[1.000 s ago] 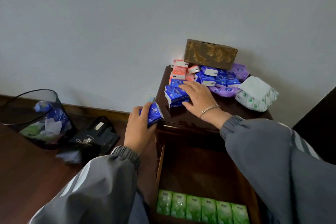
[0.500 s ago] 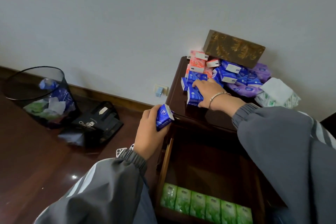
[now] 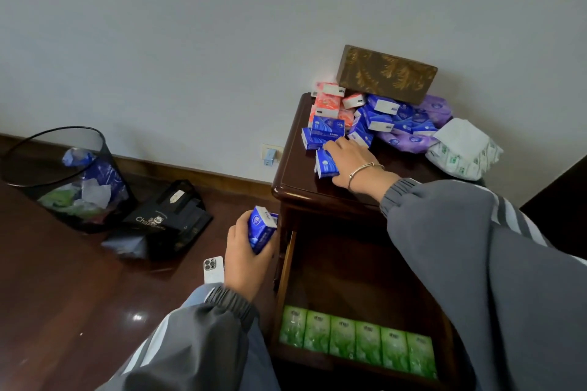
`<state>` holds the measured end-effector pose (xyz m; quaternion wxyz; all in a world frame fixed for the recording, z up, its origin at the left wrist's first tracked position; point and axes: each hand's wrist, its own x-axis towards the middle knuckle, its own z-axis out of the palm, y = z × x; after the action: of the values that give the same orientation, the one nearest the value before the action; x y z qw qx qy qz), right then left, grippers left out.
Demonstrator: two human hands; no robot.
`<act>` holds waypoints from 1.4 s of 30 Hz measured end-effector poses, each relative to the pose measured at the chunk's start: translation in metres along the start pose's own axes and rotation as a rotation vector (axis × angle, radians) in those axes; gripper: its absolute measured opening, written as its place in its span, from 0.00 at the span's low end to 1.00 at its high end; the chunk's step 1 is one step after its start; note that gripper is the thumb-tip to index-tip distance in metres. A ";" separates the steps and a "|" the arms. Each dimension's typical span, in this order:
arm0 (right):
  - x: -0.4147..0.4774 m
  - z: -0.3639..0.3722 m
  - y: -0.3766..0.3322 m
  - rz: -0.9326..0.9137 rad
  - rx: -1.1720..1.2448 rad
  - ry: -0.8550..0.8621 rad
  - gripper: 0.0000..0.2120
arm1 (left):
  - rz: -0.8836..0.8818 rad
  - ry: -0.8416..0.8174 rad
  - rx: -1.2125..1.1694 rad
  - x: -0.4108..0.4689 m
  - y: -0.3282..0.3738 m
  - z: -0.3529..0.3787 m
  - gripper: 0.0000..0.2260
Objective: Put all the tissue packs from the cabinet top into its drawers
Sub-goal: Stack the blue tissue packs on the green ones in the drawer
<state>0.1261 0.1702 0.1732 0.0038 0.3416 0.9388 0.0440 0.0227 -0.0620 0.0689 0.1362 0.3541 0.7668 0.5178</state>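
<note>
Gripping a blue tissue pack (image 3: 262, 229), the left hand (image 3: 246, 263) hangs just left of the open drawer (image 3: 286, 267), where six green packs (image 3: 355, 340) line the front edge. The right hand (image 3: 354, 162) rests on the cabinet top (image 3: 297, 182), fingers curled over a second blue pack (image 3: 324, 166) at the near edge of a heap (image 3: 384, 119) of red, blue, purple and white packs piled toward the wall.
</note>
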 end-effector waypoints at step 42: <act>-0.123 0.228 -0.050 0.073 0.232 -0.469 0.33 | -0.438 0.163 -0.173 0.005 -0.053 0.026 0.23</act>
<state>0.1964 0.0713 -0.0608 0.1806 0.3741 0.8982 -0.1440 0.0124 -0.0519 0.0113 0.2129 0.1234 0.7865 0.5665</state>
